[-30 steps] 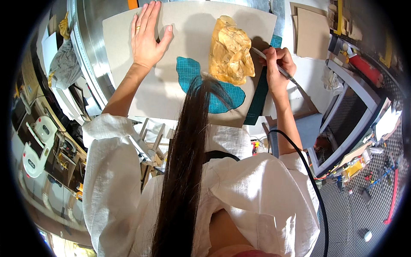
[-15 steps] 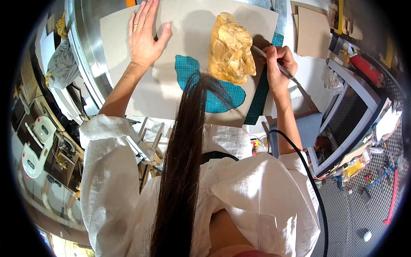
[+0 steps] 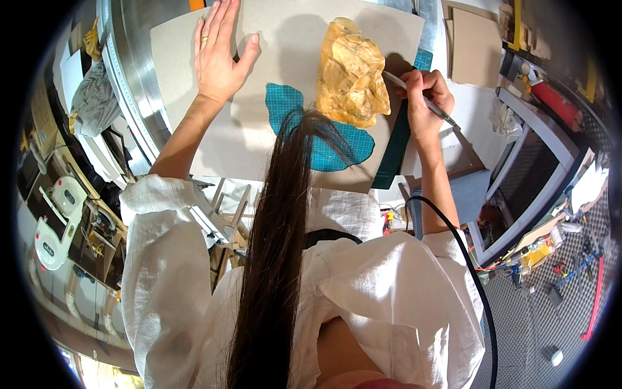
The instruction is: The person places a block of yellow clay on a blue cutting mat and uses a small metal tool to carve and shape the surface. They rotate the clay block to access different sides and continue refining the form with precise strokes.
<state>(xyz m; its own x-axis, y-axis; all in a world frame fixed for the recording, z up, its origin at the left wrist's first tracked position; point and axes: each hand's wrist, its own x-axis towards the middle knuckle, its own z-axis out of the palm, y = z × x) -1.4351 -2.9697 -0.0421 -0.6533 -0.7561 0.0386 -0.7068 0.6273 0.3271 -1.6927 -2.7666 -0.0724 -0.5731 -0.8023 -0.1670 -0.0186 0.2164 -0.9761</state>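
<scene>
My left hand lies flat with fingers stretched on the left part of a large grey-beige cardboard sheet. On the right part of the sheet sits a crumpled, glossy yellow-tan lump with an uneven outline. My right hand grips a slim silver pen-like tool. Its tip end points toward the lump's right edge; whether it touches the lump or the sheet, I cannot tell. Below the lump, a teal gridded cutting mat shows through a rounded opening in the cardboard. Hair covers part of that opening.
More of the mat sticks out along the sheet's right edge. Cardboard pieces lie at the back right. A metal ruler edge runs along the left. A black cable hangs beside my right arm. Grey cloth lies far left.
My right hand and the tool have shifted slightly right. The lump and the right side of the cardboard sit marginally further right. My left hand stays in place.
</scene>
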